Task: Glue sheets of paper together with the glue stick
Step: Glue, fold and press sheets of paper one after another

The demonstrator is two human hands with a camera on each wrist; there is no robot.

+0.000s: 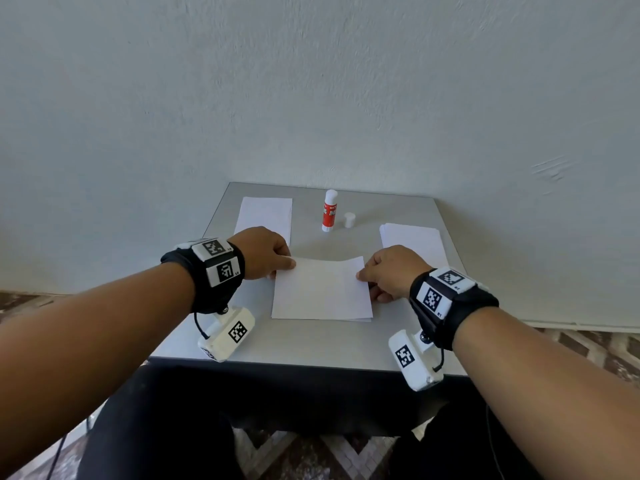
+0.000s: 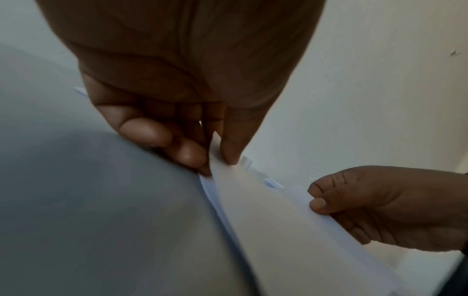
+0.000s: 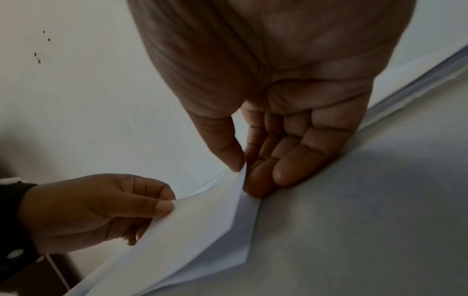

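A white top sheet lies over a lower sheet in the middle of the grey table; only a thin strip of the lower one shows. My left hand pinches the top sheet's far left corner between thumb and fingers. My right hand pinches its far right corner, which is lifted a little off the lower sheet. The red and white glue stick stands uncapped at the back of the table, with its white cap upright beside it on the right.
A stack of white paper lies at the back left and another stack at the back right. A pale wall rises directly behind the table. The near table edge sits over my lap.
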